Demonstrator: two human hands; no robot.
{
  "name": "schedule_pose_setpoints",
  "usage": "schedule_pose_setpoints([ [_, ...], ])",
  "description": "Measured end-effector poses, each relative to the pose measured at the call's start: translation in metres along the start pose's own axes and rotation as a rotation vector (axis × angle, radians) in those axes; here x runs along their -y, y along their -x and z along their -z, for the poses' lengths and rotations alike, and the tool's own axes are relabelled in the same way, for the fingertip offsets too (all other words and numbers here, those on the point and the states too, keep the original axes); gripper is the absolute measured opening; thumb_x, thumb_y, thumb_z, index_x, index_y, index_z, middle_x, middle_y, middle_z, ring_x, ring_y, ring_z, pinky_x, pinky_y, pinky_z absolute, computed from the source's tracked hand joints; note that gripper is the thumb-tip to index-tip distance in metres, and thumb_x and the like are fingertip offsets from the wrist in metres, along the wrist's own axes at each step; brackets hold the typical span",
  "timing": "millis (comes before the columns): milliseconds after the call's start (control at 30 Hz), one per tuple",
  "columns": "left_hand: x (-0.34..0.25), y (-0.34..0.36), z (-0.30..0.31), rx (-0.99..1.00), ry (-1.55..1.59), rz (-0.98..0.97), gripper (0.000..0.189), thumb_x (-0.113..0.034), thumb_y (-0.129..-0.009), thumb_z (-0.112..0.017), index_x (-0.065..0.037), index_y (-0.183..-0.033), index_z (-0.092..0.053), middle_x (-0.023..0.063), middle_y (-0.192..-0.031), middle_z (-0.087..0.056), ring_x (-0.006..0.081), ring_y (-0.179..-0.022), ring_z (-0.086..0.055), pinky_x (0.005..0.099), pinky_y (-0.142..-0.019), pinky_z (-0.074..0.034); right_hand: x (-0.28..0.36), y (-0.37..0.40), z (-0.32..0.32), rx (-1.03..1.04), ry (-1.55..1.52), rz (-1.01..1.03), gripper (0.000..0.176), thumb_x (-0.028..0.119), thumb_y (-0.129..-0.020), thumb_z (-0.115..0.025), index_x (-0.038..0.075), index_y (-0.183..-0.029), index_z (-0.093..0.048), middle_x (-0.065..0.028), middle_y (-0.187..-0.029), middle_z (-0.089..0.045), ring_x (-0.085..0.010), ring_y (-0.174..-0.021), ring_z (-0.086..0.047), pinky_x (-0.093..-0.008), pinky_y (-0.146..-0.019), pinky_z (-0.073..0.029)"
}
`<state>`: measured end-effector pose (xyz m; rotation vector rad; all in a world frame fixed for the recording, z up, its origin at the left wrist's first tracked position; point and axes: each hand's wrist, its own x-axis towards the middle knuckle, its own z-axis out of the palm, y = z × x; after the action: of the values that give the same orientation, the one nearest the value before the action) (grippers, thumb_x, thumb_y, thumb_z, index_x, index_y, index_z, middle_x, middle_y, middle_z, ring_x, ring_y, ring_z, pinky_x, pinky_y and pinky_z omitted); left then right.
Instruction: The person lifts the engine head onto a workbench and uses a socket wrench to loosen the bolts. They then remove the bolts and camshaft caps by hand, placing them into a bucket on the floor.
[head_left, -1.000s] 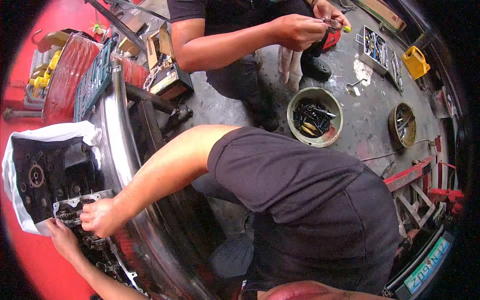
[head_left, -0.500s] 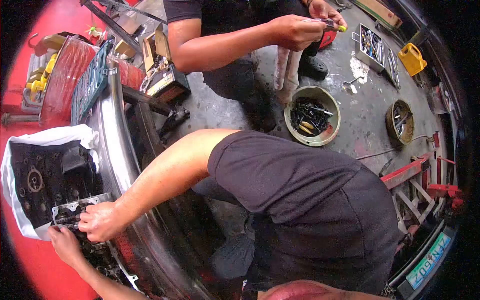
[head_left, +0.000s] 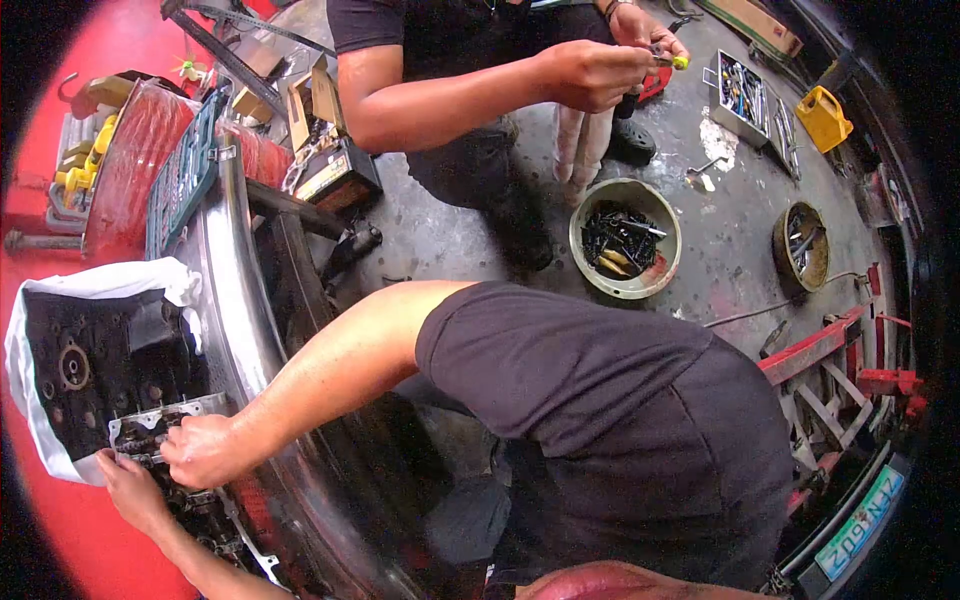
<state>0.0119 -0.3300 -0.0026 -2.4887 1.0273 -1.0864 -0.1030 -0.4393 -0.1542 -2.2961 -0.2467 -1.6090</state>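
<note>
A dark, greasy engine block (head_left: 130, 335) lies at the left, with a pale metal frame (head_left: 205, 403) and other metal engine parts along its near side. My right hand (head_left: 205, 452) is over this frame, fingers curled and closed against the parts inside it; whatever they grip is hidden. Just below, my left hand (head_left: 135, 492) is closed at the frame's lower left corner, thumb and fingers at its edge. What it pinches cannot be made out. White cloth (head_left: 110, 278) wraps around the block's outer sides.
A co-worker's hands (head_left: 610, 70) hold a small part with a yellow tip. On the floor are a bucket of dark hardware (head_left: 575, 245), a rusty bowl (head_left: 780, 245), a metal toolbox (head_left: 738, 125) and a yellow jug (head_left: 825, 120). A blue tool case (head_left: 185, 185) stands near the engine.
The view has shifted slightly. My two hands stay at the metal frame with barely any movement. The co-worker's fingers have shifted around the small yellow-tipped part.
</note>
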Motion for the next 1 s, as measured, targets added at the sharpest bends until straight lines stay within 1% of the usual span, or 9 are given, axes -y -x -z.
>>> schedule_pose_setpoints([
  [33, -0.015, 0.003, 0.012, 0.074, -0.05, 0.105, 0.027, -0.028, -0.1, -0.043, -0.005, -0.112, -0.053, 0.0268, -0.107, -0.064, 0.0459, -0.095, -0.063, 0.0556, -0.075, -0.048, 0.0, -0.003, -0.009, 0.039, 0.006, -0.109, 0.016, 0.028, -0.068, -0.064, 0.013, -0.065, -0.067, -0.0063, -0.08, -0.059, -0.024, -0.08, -0.06, -0.0349, -0.061, -0.049],
  [267, -0.008, 0.003, 0.004, 0.101, -0.262, 0.168, 0.036, -0.036, -0.102, -0.037, -0.006, -0.115, -0.053, 0.0249, -0.099, -0.067, 0.0472, -0.089, -0.064, 0.0591, -0.072, -0.048, -0.016, 0.002, 0.008, -0.169, -0.088, 0.279, 0.019, 0.024, -0.073, -0.063, 0.007, -0.065, -0.066, -0.0117, -0.078, -0.063, -0.028, -0.073, -0.064, -0.0415, -0.061, -0.053],
  [333, -0.018, 0.001, 0.019, 0.253, -0.278, 0.223, 0.037, -0.036, -0.101, -0.038, -0.005, -0.114, -0.053, 0.0258, -0.1, -0.067, 0.0473, -0.089, -0.063, 0.0587, -0.073, -0.048, -0.014, 0.002, 0.014, -0.18, -0.096, 0.25, 0.019, 0.024, -0.073, -0.063, 0.007, -0.065, -0.066, -0.0116, -0.078, -0.063, -0.0285, -0.073, -0.064, -0.0415, -0.061, -0.053],
  [433, -0.018, -0.001, 0.02, 0.286, -0.284, 0.288, 0.035, -0.035, -0.1, -0.04, -0.004, -0.112, -0.053, 0.0263, -0.103, -0.066, 0.0474, -0.09, -0.063, 0.0578, -0.074, -0.048, -0.002, -0.009, 0.005, 0.218, -0.182, -0.121, 0.017, 0.027, -0.07, -0.064, 0.011, -0.065, -0.067, -0.008, -0.081, -0.061, -0.0267, -0.08, -0.061, -0.0373, -0.062, -0.05],
  [533, 0.021, 0.0, -0.014, -0.107, -0.097, -0.135, 0.033, -0.033, -0.1, -0.041, -0.005, -0.114, -0.053, 0.0265, -0.101, -0.066, 0.0487, -0.088, -0.063, 0.0591, -0.072, -0.048, -0.006, -0.005, -0.006, 0.142, -0.078, -0.009, 0.017, 0.029, -0.068, -0.064, 0.013, -0.066, -0.068, -0.0061, -0.083, -0.06, -0.0255, -0.085, -0.058, -0.0356, -0.063, -0.049],
  [633, 0.02, 0.002, -0.02, -0.167, 0.008, -0.197, 0.03, -0.03, -0.1, -0.041, -0.005, -0.115, -0.051, 0.0278, -0.101, -0.066, 0.0498, -0.088, -0.063, 0.0591, -0.072, -0.047, -0.014, 0.003, 0.009, -0.099, -0.034, 0.257, 0.019, 0.029, -0.07, -0.065, 0.011, -0.069, -0.069, -0.007, -0.082, -0.06, -0.0263, -0.084, -0.059, -0.0373, -0.064, -0.051],
  [733, -0.032, 0.008, 0.021, 0.076, -0.081, 0.142, 0.031, -0.027, -0.098, -0.042, -0.004, -0.118, -0.051, 0.0284, -0.104, -0.065, 0.0495, -0.09, -0.062, 0.0583, -0.074, -0.047, -0.012, 0.003, 0.018, -0.084, -0.031, 0.294, 0.019, 0.029, -0.07, -0.064, 0.011, -0.07, -0.069, -0.0075, -0.083, -0.06, -0.0267, -0.084, -0.059, -0.0382, -0.064, -0.051],
  [867, -0.022, 0.007, 0.011, 0.095, -0.169, 0.189, 0.033, -0.031, -0.1, -0.041, -0.005, -0.116, -0.051, 0.027, -0.101, -0.066, 0.0493, -0.089, -0.063, 0.0601, -0.072, -0.047, -0.003, -0.005, 0.002, 0.084, -0.017, -0.108, 0.02, 0.028, -0.071, -0.063, 0.009, -0.069, -0.069, -0.0071, -0.078, -0.061, -0.0255, -0.079, -0.06, -0.0369, -0.065, -0.051],
  [1000, -0.007, 0.002, 0.007, 0.22, -0.213, 0.235, 0.035, -0.032, -0.1, -0.041, -0.003, -0.116, -0.051, 0.0277, -0.102, -0.065, 0.0491, -0.091, -0.062, 0.0586, -0.075, -0.047, -0.015, -0.002, 0.005, -0.041, -0.052, 0.216, 0.02, 0.025, -0.072, -0.063, 0.006, -0.069, -0.068, -0.0092, -0.079, -0.064, -0.0267, -0.077, -0.062, -0.0385, -0.062, -0.051],
])
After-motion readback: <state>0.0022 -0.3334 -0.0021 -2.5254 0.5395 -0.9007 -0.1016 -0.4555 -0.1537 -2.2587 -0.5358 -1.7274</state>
